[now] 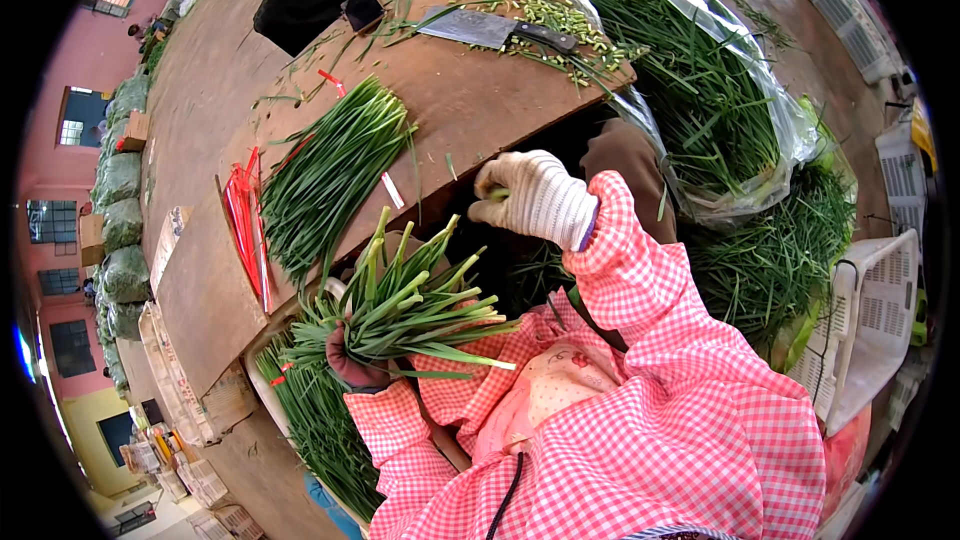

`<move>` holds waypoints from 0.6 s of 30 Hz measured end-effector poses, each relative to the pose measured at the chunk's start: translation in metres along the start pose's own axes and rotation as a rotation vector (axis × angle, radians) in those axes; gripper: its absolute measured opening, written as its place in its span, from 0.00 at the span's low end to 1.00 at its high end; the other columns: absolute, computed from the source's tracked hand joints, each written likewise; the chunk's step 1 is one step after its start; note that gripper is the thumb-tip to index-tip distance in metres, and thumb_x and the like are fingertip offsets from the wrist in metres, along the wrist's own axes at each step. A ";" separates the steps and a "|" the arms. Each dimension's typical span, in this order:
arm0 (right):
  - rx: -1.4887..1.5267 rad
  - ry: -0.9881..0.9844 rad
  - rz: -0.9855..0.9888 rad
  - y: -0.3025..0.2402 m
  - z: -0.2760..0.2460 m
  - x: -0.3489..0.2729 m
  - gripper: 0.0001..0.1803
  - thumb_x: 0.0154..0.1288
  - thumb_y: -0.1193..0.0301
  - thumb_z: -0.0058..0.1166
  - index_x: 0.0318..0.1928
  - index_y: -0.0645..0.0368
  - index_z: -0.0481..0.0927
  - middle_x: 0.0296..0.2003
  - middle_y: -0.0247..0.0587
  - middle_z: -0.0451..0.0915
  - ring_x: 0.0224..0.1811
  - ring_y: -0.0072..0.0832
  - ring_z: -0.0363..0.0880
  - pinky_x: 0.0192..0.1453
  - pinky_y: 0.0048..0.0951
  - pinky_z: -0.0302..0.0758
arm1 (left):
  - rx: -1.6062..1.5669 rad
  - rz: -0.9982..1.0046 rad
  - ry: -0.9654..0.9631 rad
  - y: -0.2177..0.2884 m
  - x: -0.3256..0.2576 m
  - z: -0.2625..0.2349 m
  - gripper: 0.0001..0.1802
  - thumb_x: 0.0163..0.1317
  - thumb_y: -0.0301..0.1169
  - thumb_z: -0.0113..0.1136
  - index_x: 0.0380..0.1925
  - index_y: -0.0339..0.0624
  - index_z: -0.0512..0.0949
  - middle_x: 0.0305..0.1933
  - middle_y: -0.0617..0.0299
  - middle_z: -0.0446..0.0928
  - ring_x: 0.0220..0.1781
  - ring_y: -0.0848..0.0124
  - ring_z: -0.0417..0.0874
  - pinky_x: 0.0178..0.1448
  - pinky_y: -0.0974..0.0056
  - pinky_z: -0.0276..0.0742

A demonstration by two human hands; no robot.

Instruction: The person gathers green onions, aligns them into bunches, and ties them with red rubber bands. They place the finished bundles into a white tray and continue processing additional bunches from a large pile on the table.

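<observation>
My left hand (352,365), in a dark glove, is closed around a bunch of green chive stalks (400,305), cut ends fanning up and to the right, just below the board edge. My right hand (532,198), in a white knit glove, is curled shut, pinching one green stalk (497,194) beside the wooden board (470,100). A sorted chive bundle (330,175) lies on the board next to red ties (245,225). A cleaver (495,30) rests at the far edge. A plastic bag of chives (700,90) sits to my right.
</observation>
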State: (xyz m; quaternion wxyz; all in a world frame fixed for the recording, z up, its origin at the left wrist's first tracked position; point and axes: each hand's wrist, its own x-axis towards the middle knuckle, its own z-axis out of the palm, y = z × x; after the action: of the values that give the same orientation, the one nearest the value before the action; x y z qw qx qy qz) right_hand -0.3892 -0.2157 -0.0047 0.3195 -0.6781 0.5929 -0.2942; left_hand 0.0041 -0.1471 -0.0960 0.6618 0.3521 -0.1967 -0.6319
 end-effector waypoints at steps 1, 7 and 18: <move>0.033 0.018 -0.102 -0.002 0.000 0.004 0.22 0.46 0.51 0.63 0.33 0.56 0.83 0.27 0.48 0.81 0.31 0.44 0.80 0.37 0.38 0.76 | 0.015 0.027 -0.015 -0.001 0.001 -0.002 0.08 0.59 0.22 0.50 0.35 0.34 0.77 0.47 0.49 0.78 0.50 0.57 0.81 0.57 0.49 0.78; 0.285 -0.308 -0.125 -0.053 0.020 0.023 0.24 0.49 0.49 0.63 0.41 0.52 0.83 0.32 0.44 0.83 0.33 0.39 0.82 0.42 0.36 0.77 | 0.073 0.067 -0.022 -0.009 0.004 0.001 0.10 0.58 0.23 0.49 0.39 0.31 0.75 0.48 0.50 0.76 0.51 0.58 0.80 0.58 0.47 0.77; 0.401 -0.110 0.013 -0.006 0.066 0.009 0.15 0.54 0.62 0.58 0.38 0.58 0.83 0.25 0.51 0.81 0.26 0.42 0.80 0.34 0.35 0.77 | -0.048 -0.184 -0.107 0.012 -0.024 0.061 0.16 0.60 0.29 0.49 0.48 0.40 0.74 0.53 0.46 0.75 0.56 0.52 0.75 0.61 0.43 0.70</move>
State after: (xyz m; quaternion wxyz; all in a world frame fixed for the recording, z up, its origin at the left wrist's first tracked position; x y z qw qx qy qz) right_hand -0.3331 -0.2188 -0.0412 0.4821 -0.6120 0.5085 -0.3668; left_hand -0.0331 -0.1375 -0.0417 0.5977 0.3187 -0.1834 -0.7124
